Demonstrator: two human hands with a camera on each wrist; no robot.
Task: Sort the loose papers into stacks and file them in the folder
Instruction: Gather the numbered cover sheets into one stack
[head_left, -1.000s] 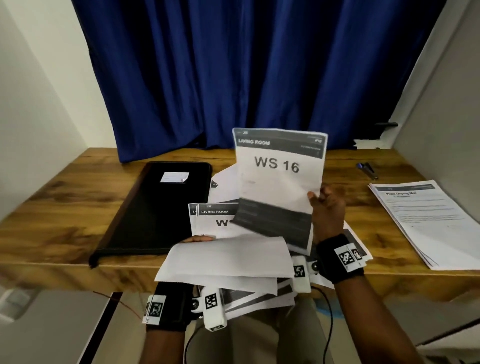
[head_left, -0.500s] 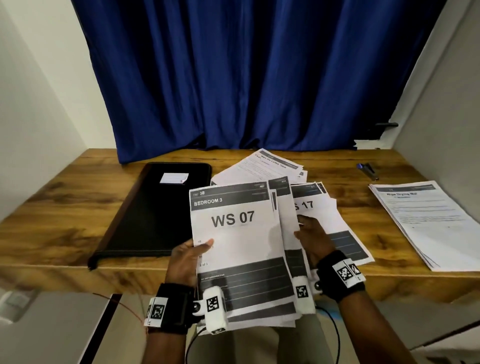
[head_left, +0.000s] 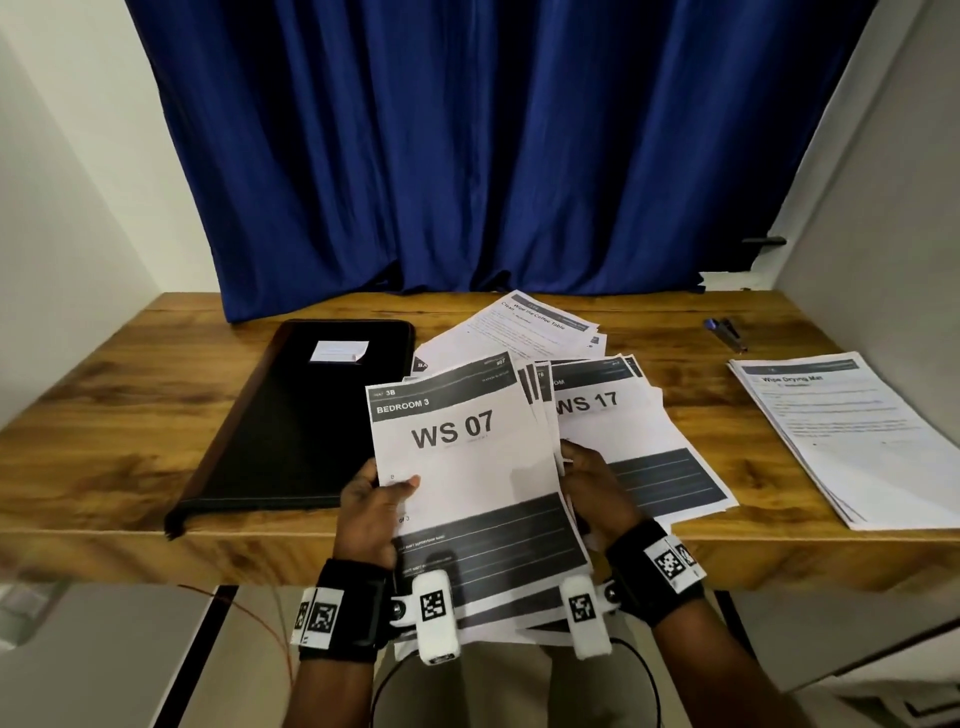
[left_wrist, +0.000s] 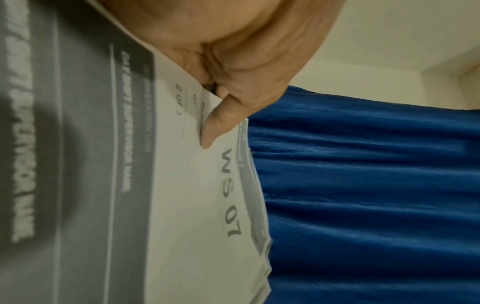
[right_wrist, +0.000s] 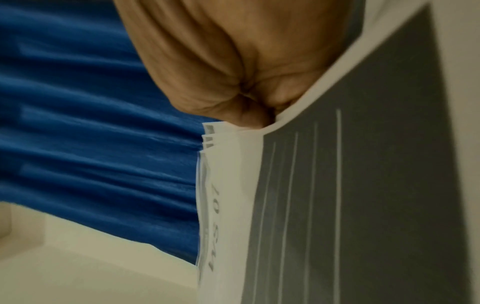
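Observation:
I hold a bundle of sheets (head_left: 467, 467) over the table's near edge, its top page reading "BEDROOM 3, WS 07". My left hand (head_left: 371, 499) grips the bundle's left edge, thumb (left_wrist: 210, 127) on top of the page (left_wrist: 182, 205). My right hand (head_left: 592, 488) grips the right edge, its fingers curled around the sheets (right_wrist: 226, 164). A "WS 17" sheet (head_left: 623, 431) lies on the table under my right hand. More loose papers (head_left: 535, 327) fan out behind. The closed black folder (head_left: 306, 415) lies to the left.
A sorted stack headed "Wipe Drying Mat" (head_left: 852, 431) lies at the right on the wooden table (head_left: 104, 426). Pens (head_left: 724, 332) lie at the back right. A white label (head_left: 337, 351) sits on the folder. A blue curtain (head_left: 467, 156) hangs behind.
One second ago my right hand held the "WS 16" sheet up. That sheet is now down, "WS 07" tops the bundle, and my right hand has come to its right edge.

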